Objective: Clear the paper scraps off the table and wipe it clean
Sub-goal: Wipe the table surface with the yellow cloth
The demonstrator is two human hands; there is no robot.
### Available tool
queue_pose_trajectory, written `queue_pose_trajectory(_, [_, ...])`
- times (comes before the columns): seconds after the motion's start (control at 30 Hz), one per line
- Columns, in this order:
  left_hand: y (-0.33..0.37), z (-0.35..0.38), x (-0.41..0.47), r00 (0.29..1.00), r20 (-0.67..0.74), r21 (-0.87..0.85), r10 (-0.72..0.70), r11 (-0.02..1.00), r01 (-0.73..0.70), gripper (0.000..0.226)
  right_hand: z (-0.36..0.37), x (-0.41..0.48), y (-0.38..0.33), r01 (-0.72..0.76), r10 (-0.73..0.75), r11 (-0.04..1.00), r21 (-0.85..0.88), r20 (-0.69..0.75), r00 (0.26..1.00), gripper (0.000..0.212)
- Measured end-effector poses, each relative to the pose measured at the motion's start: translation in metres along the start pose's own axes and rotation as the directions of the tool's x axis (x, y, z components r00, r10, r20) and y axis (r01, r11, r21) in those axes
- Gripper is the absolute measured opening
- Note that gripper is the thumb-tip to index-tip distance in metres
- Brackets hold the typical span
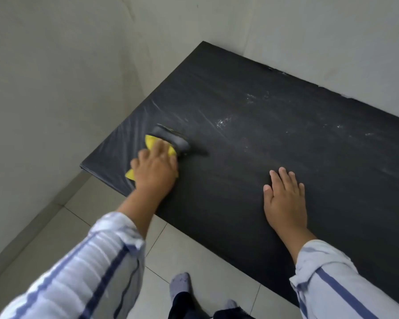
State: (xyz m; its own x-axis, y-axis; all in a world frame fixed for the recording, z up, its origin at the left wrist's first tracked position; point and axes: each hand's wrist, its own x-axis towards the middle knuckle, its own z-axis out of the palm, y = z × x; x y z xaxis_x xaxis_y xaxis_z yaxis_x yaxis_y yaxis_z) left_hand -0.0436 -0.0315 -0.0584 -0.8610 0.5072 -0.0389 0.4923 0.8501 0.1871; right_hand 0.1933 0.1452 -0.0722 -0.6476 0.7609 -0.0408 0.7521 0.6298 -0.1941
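Note:
A black table (251,171) fills the middle and right of the head view. My left hand (156,168) presses a yellow and grey cloth (171,140) flat on the table near its left end; the hand covers most of the cloth. My right hand (285,196) lies flat on the table near the front edge, fingers apart, holding nothing. Faint white streaks and specks (224,122) mark the table's middle and far side. I see no paper scraps on the table.
Pale walls (55,77) stand close behind and to the left of the table. The tiled floor (182,249) shows below the front edge, with my socked feet (181,284) on it.

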Motion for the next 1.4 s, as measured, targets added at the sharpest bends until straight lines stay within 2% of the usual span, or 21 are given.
queue_pose_trajectory(0.07, [-0.014, -0.008, 0.027, 0.983, -0.018, -0.054, -0.18, 0.982, 0.179, 0.047, 0.0, 0.0, 0.0, 0.001, -0.001, 1.0, -0.005, 0.005, 1.0, 0.046])
queue_pose_trajectory(0.13, [0.002, -0.01, 0.027, 0.977, -0.035, -0.094, -0.211, 0.974, 0.207, 0.046, 0.0, 0.0, 0.001, -0.002, 0.002, 1.0, -0.004, -0.003, 1.0, 0.046])
queue_pose_trajectory(0.17, [0.017, -0.006, 0.016, 0.989, -0.052, -0.108, -0.135, 0.986, 0.129, 0.045, 0.0, 0.0, 0.0, -0.003, 0.003, 1.0, -0.002, -0.01, 1.0, 0.045])
queue_pose_trajectory(0.23, [0.054, 0.003, -0.021, 0.986, -0.09, -0.108, 0.137, 0.983, -0.147, 0.045, 0.0, 0.001, 0.0, -0.003, 0.003, 1.0, 0.002, -0.021, 1.0, 0.044])
queue_pose_trajectory(0.3, [0.075, 0.014, -0.061, 0.912, -0.016, -0.089, 0.411, 0.908, -0.411, 0.046, 0.0, 0.0, 0.0, 0.004, -0.005, 1.0, -0.004, -0.017, 1.0, 0.044])
queue_pose_trajectory(0.37, [0.069, 0.02, -0.063, 0.878, 0.028, -0.038, 0.477, 0.879, -0.476, 0.046, -0.001, 0.0, 0.001, 0.006, -0.006, 1.0, -0.011, -0.012, 1.0, 0.043])
queue_pose_trajectory(0.43, [0.05, 0.02, -0.035, 0.938, -0.03, 0.02, 0.345, 0.939, -0.345, 0.044, -0.001, 0.0, 0.0, -0.009, 0.009, 1.0, -0.002, -0.014, 1.0, 0.044])
queue_pose_trajectory(0.5, [0.03, 0.014, 0.0, 0.994, -0.028, -0.015, 0.107, 0.994, -0.107, 0.043, -0.002, 0.0, -0.001, -0.012, 0.012, 1.0, -0.005, -0.02, 1.0, 0.044])
queue_pose_trajectory(0.57, [0.027, 0.006, 0.022, 0.999, -0.002, -0.088, -0.049, 0.995, 0.048, 0.046, -0.003, 0.0, 0.0, -0.018, 0.018, 1.0, -0.001, -0.013, 1.0, 0.045])
queue_pose_trajectory(0.6, [0.036, 0.003, 0.023, 0.998, -0.014, -0.112, -0.056, 0.992, 0.054, 0.048, -0.004, 0.0, 0.0, -0.019, 0.019, 1.0, 0.007, -0.009, 1.0, 0.046])
queue_pose_trajectory(0.63, [0.052, 0.003, 0.017, 1.0, -0.02, -0.131, -0.01, 0.991, 0.008, 0.05, -0.004, 0.0, 0.001, -0.016, 0.016, 1.0, 0.02, -0.01, 1.0, 0.048])
queue_pose_trajectory(0.7, [0.095, 0.012, -0.01, 0.979, -0.024, -0.125, 0.203, 0.971, -0.204, 0.058, -0.005, 0.001, 0.003, -0.013, 0.016, 0.995, 0.102, -0.03, 0.999, 0.051])
queue_pose_trajectory(0.8, [0.155, 0.029, -0.058, 0.873, 0.022, -0.148, 0.487, 0.865, -0.479, 0.057, -0.01, 0.004, 0.014, -0.067, 0.099, 0.94, 0.335, -0.079, 0.992, 0.041])
queue_pose_trajectory(0.9, [0.184, 0.04, -0.059, 0.822, 0.102, -0.125, 0.561, 0.827, -0.548, 0.051, -0.019, 0.011, 0.043, -0.187, 0.222, 0.938, 0.292, -0.09, 0.971, 0.039])
queue_pose_trajectory(1.0, [0.189, 0.043, -0.014, 0.903, 0.055, -0.027, 0.427, 0.904, -0.426, 0.047, -0.027, 0.023, 0.08, -0.224, 0.24, 0.958, 0.181, -0.072, 0.968, 0.04])
queue_pose_trajectory(1.07, [0.193, 0.036, 0.02, 0.974, 0.038, -0.071, 0.225, 0.972, -0.222, 0.046, -0.034, 0.035, 0.103, -0.258, 0.271, 0.951, 0.168, -0.062, 0.96, 0.041])
queue_pose_trajectory(1.13, [0.21, 0.029, 0.032, 0.99, 0.064, -0.141, 0.122, 0.984, -0.112, 0.047, -0.04, 0.047, 0.122, -0.287, 0.299, 0.944, 0.161, -0.055, 0.953, 0.042])
queue_pose_trajectory(1.2, [0.239, 0.029, 0.016, 0.968, 0.009, -0.117, 0.25, 0.962, -0.247, 0.046, -0.043, 0.056, 0.135, -0.281, 0.292, 0.948, 0.147, -0.059, 0.955, 0.042])
queue_pose_trajectory(1.3, [0.277, 0.045, -0.041, 0.832, 0.084, -0.054, 0.548, 0.836, -0.545, 0.05, -0.043, 0.062, 0.145, -0.244, 0.256, 0.956, 0.165, -0.057, 0.965, 0.044])
queue_pose_trajectory(1.33, [0.282, 0.051, -0.055, 0.796, 0.137, -0.051, 0.589, 0.807, -0.588, 0.052, -0.042, 0.061, 0.147, -0.231, 0.246, 0.957, 0.177, -0.065, 0.967, 0.047])
queue_pose_trajectory(1.4, [0.282, 0.058, -0.047, 0.791, 0.177, -0.023, 0.586, 0.806, -0.592, 0.053, -0.039, 0.061, 0.148, -0.214, 0.229, 0.963, 0.163, -0.08, 0.97, 0.048])
